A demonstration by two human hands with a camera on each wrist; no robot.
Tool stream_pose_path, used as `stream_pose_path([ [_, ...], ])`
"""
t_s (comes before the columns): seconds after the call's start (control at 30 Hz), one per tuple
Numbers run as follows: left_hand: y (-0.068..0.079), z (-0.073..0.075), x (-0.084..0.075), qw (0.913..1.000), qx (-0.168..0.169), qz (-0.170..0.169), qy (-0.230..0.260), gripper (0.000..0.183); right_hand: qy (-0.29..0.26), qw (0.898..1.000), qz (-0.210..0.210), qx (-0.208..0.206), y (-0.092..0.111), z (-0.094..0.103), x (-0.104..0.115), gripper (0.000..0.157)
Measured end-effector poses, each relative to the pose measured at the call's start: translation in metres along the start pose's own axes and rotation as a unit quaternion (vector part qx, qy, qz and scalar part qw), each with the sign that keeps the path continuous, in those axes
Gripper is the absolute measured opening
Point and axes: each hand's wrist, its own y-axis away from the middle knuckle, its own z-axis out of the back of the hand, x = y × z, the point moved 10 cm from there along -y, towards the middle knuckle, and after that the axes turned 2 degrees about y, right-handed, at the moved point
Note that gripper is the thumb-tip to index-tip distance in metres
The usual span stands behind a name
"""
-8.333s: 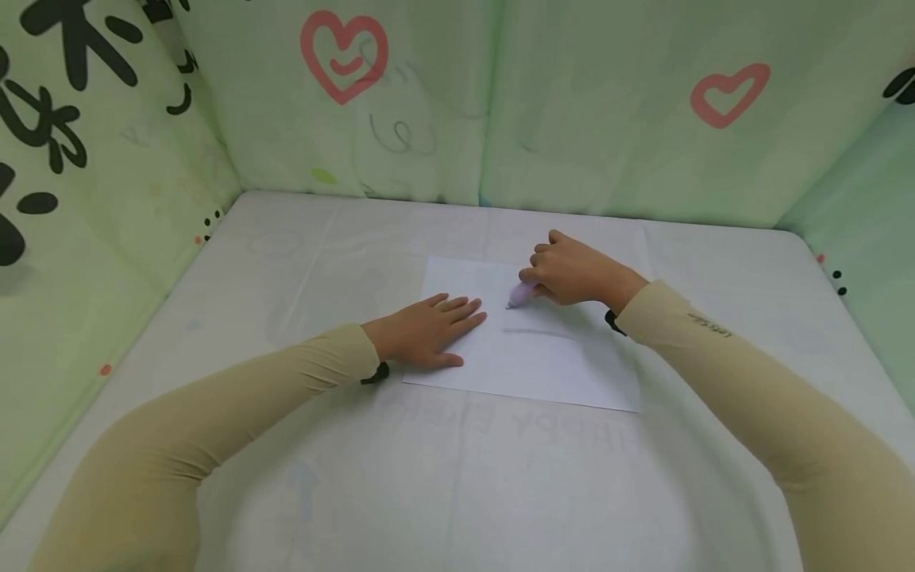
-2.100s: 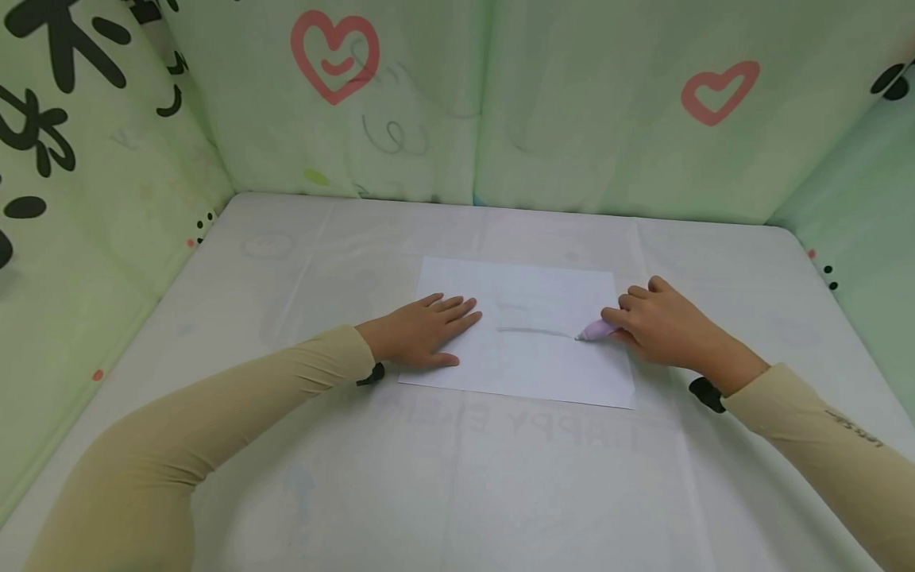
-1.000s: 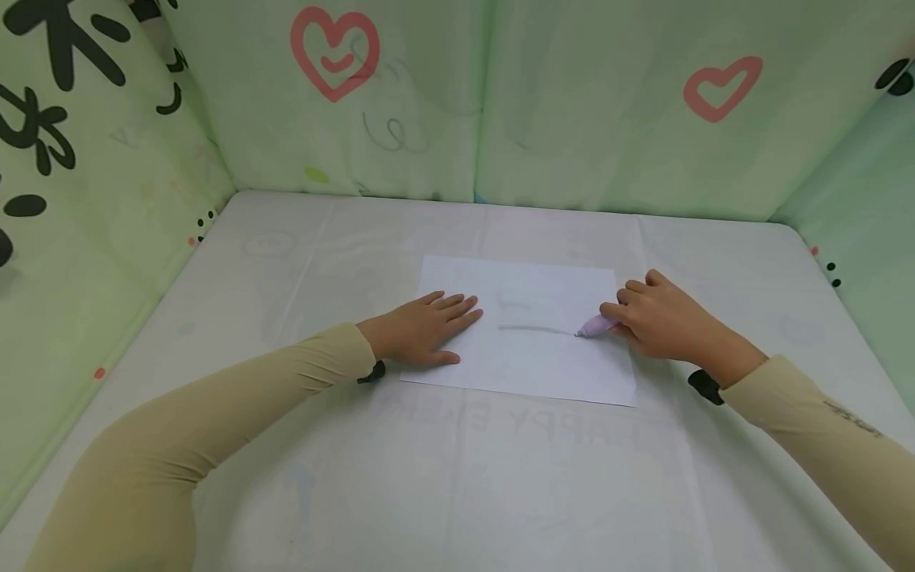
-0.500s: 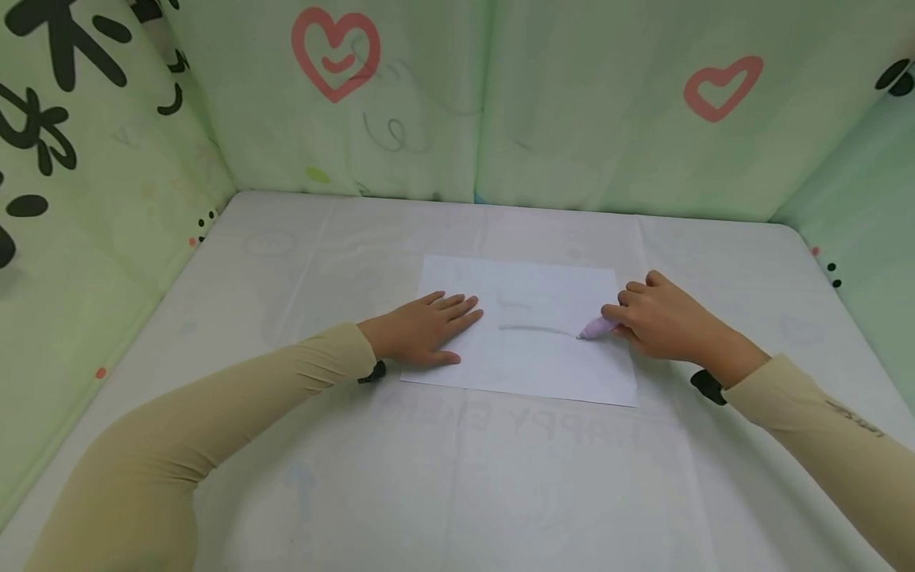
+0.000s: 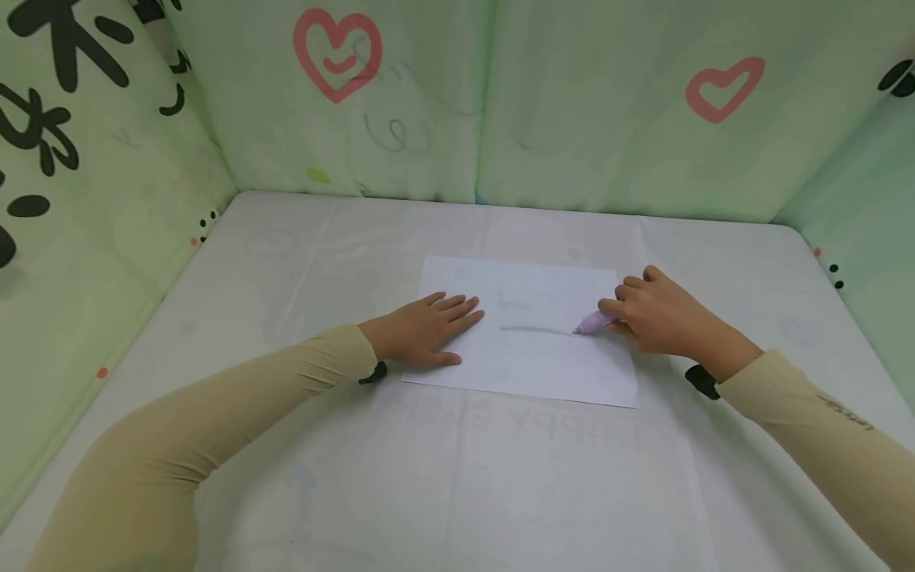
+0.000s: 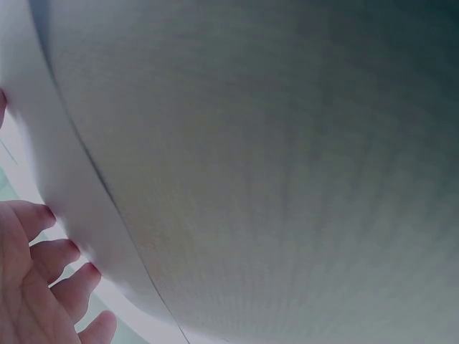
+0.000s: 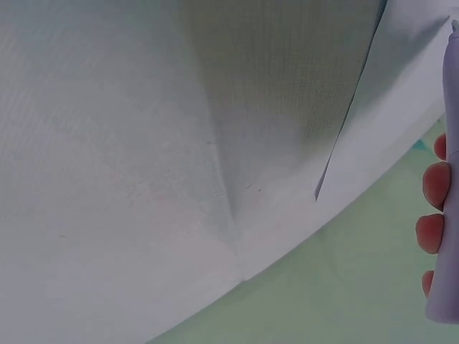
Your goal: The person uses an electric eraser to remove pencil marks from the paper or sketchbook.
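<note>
The pen point(image 5: 593, 322), pinched by the right hand point(image 5: 658, 316), has been nudged far-left, the line point(image 5: 536, 328) seemingly retraced; on the paper point(image 5: 529, 369), the left hand point(image 5: 423, 332) is spread.

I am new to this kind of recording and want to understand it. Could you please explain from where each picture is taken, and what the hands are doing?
There is no machine here: a person works with two bare hands. The wide picture is taken from the head, looking forward and down; the two others are taken from the left and right wrists. A sheet of white paper lies on a pale table. The left hand rests on the paper's left part, fingers spread. The right hand holds a light purple pen, its tip near the right end of a thin grey line.
</note>
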Motion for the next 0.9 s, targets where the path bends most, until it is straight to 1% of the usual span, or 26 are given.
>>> stream_pose_path([
  [0.27, 0.0002, -0.0004, 0.0008, 1.0, 0.005, 0.002, 0.004, 0.073, 0.002, 1.0, -0.003, 0.004, 0.0021, 0.0018, -0.0012, 0.028],
  [0.67, 0.001, -0.0003, -0.0001, 0.9999, -0.007, -0.008, 0.003, 0.072, 0.006, 1.0, -0.004, 0.01, -0.0022, -0.0023, 0.0011, 0.026],
  [0.9, 0.0009, 0.0003, 0.0002, 1.0, -0.004, -0.005, 0.002, 0.073, 0.006, 1.0, -0.002, 0.011, -0.0029, -0.0036, 0.0008, 0.026],
])
